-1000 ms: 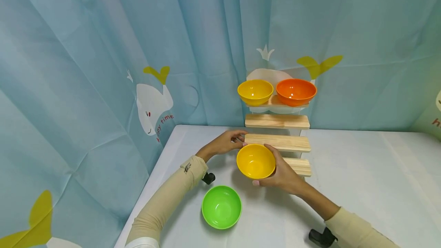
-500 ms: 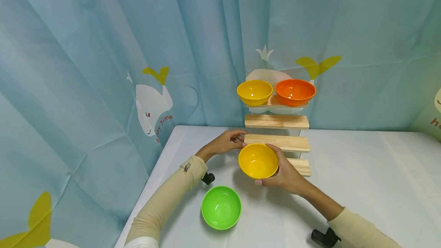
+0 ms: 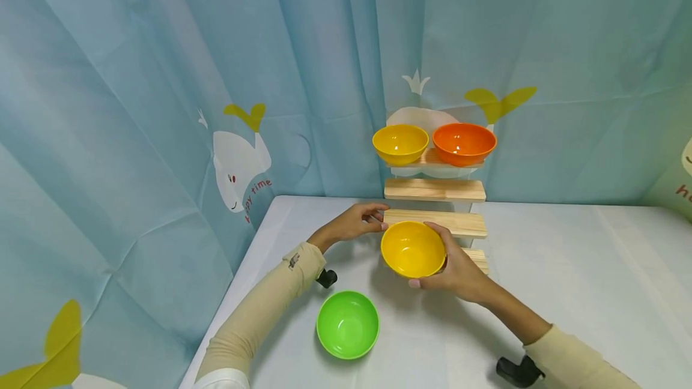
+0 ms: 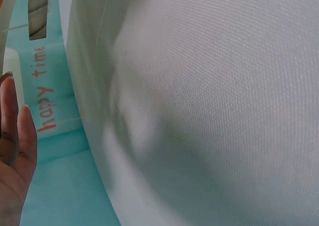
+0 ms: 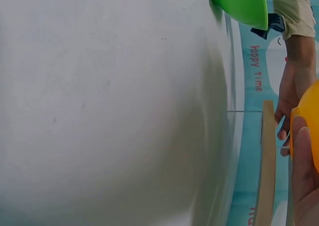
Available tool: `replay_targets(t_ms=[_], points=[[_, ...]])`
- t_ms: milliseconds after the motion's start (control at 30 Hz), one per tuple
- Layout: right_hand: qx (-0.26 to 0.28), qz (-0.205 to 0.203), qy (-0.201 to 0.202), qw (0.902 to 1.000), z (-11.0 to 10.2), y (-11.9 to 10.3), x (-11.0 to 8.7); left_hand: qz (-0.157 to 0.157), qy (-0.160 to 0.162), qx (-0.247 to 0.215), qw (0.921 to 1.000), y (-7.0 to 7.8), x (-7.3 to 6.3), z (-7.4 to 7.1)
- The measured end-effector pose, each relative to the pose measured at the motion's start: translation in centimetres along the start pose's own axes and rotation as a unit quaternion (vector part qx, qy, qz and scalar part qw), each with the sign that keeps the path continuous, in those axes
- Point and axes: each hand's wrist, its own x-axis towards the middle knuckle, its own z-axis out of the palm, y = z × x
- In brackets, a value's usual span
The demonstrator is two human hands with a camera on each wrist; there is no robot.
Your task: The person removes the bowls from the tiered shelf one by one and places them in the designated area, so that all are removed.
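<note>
A stepped stand with wooden shelves [image 3: 435, 189] and see-through sides stands at the table's back. My left hand [image 3: 351, 222] holds the stand at its left end, fingers and thumb around the end of the second shelf from the bottom. In my right hand [image 3: 459, 272] is a yellow bowl [image 3: 413, 250], gripped by its right side and tilted towards me, in front of the lower shelves. It hides part of the bottom shelf. On the table, nearer to me, a green bowl [image 3: 348, 325] sits upright. The top shelf carries another yellow bowl [image 3: 400, 144] and an orange bowl [image 3: 464, 144].
The white table [image 3: 573, 293] stretches to the right of the stand. A light blue curtain [image 3: 324, 77] with printed whales hangs behind and along the left. Black camera mounts [image 3: 327, 278] sit at both wrists.
My right hand has carried the yellow bowl a little to the right and slightly upward. The left hand has stayed at the stand. The other bowls have not moved.
</note>
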Motion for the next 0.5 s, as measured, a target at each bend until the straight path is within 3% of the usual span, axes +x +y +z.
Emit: replay_targets(t_ms=[500], points=[[0.002,0.005,-0.011,0.9999,-0.9,-0.1,-1.1,-0.002,0.0,0.004,1.0,0.1,0.0,-0.1]])
